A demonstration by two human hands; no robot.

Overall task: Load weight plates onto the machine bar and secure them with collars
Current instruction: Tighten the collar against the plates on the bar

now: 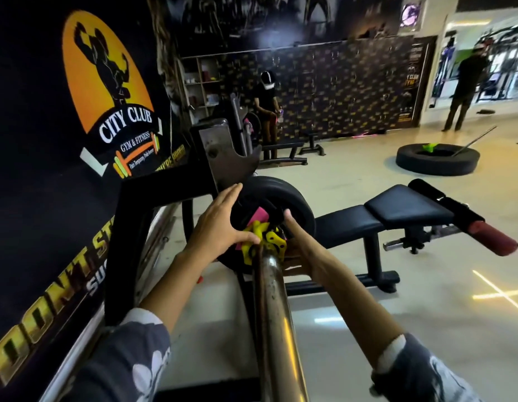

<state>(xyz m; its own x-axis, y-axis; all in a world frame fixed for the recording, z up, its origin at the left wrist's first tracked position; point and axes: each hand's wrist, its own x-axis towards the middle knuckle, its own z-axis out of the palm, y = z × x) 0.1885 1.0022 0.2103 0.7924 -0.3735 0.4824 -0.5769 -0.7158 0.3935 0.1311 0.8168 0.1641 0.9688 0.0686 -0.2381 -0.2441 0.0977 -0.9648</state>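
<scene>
A steel bar sleeve (276, 323) runs from the bottom centre up to a black weight plate (292, 201) that sits on it against the machine frame. A yellow collar (270, 240) with a pink tab sits on the bar right in front of the plate. My left hand (220, 224) lies on the left side of the collar and plate, fingers straight, thumb touching the yellow collar. My right hand (302, 250) reaches under the right side of the collar, its fingers mostly hidden behind it.
A black machine frame (127, 236) stands to the left along a banner wall. A black padded bench (396, 210) with a red roller pad (492, 237) is to the right. A tyre (437, 162) lies on the floor farther back. Two people stand in the distance.
</scene>
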